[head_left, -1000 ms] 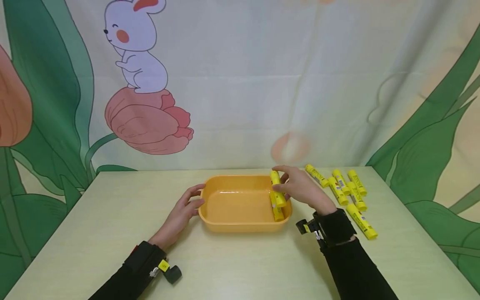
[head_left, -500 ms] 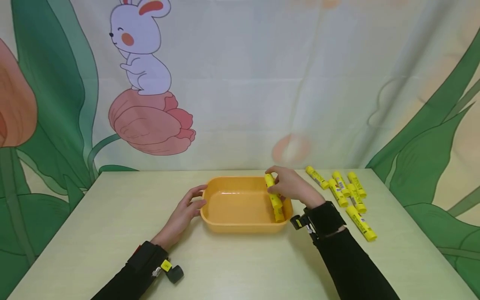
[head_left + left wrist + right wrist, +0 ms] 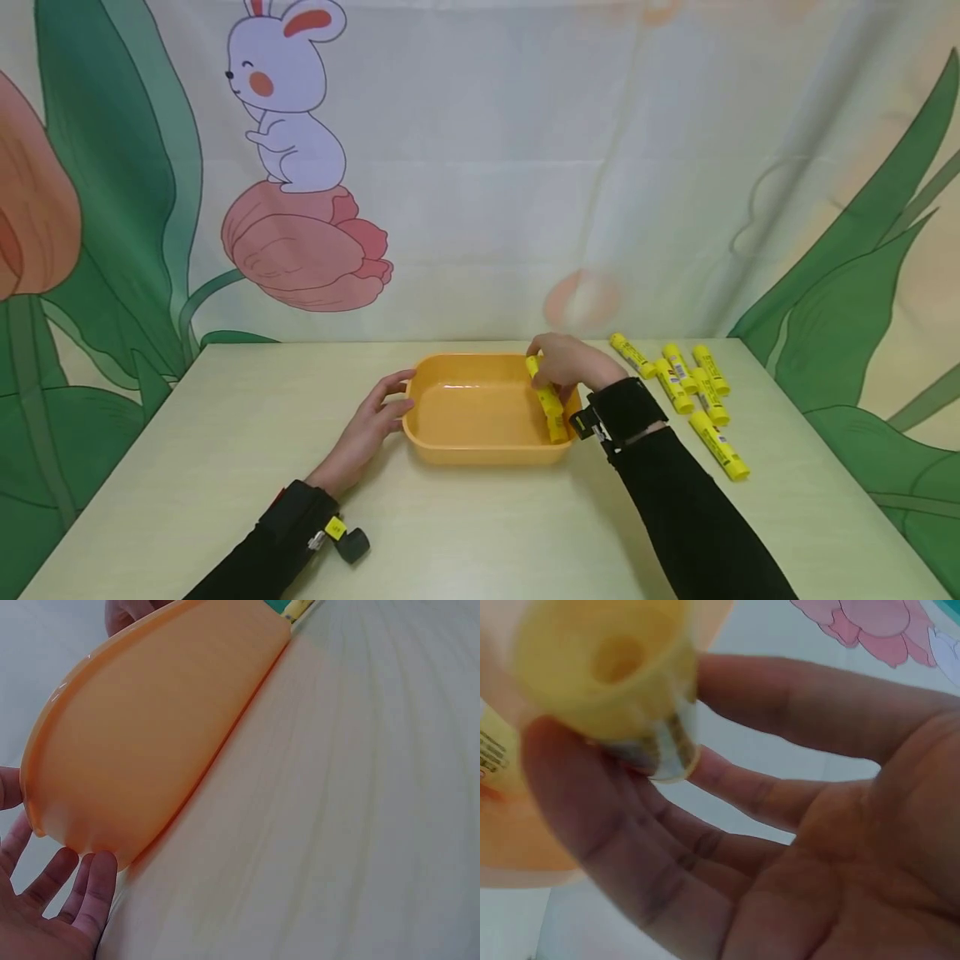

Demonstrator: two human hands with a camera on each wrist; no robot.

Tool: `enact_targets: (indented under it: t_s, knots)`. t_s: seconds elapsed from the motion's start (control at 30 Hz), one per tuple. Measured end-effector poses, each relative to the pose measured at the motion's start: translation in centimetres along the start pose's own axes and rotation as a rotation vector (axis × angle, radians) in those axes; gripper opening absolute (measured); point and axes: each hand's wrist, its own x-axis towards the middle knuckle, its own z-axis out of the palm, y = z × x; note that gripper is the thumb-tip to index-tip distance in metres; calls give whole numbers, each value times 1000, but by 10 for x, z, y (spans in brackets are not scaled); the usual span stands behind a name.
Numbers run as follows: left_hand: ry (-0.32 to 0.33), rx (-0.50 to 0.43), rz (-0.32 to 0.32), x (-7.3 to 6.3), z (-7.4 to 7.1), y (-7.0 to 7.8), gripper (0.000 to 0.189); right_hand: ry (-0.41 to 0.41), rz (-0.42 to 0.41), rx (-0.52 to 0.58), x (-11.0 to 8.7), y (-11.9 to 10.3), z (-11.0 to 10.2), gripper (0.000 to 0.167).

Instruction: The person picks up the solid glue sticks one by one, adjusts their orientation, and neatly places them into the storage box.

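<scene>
A yellow-orange plastic tray (image 3: 465, 457) stands at the middle of the table. My left hand (image 3: 367, 429) holds its left end, thumb on the rim, and fingertips show against the outer wall of the tray (image 3: 127, 750) in the left wrist view. Over the tray's right end, my right hand (image 3: 573, 362) pinches a yellow glue stick (image 3: 549, 398) between thumb and fingers, tilted with its near end low. A hollow end of that glue stick (image 3: 615, 664) faces the right wrist camera. Another glue stick (image 3: 557, 429) lies in the tray beneath it, partly covered.
Several more yellow glue sticks (image 3: 675, 385) lie scattered to the right of the tray, one glue stick (image 3: 718, 446) nearer the front. Behind the table (image 3: 480, 533) hangs a printed curtain (image 3: 480, 167) with a rabbit and flowers.
My right hand has moved slightly left and lower into the tray with the glue stick, which now leans more. My left hand stays at the tray's left end.
</scene>
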Motion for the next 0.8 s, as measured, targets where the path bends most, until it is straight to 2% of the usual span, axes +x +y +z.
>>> enact_targets:
  t_s: [0.27, 0.53, 0.67, 0.8]
  knots:
    - [1, -12, 2, 0, 0, 0, 48, -14, 51, -46, 6, -5, 4, 55]
    - [-3, -3, 1, 0, 0, 0, 49, -6, 57, -82, 12, -5, 16, 50]
    - [-2, -2, -4, 0, 0, -1, 50, 14, 81, -151, 16, -8, 19, 46]
    - [6, -4, -1, 1, 0, -1, 49, 35, 83, -262, 17, -12, 20, 35]
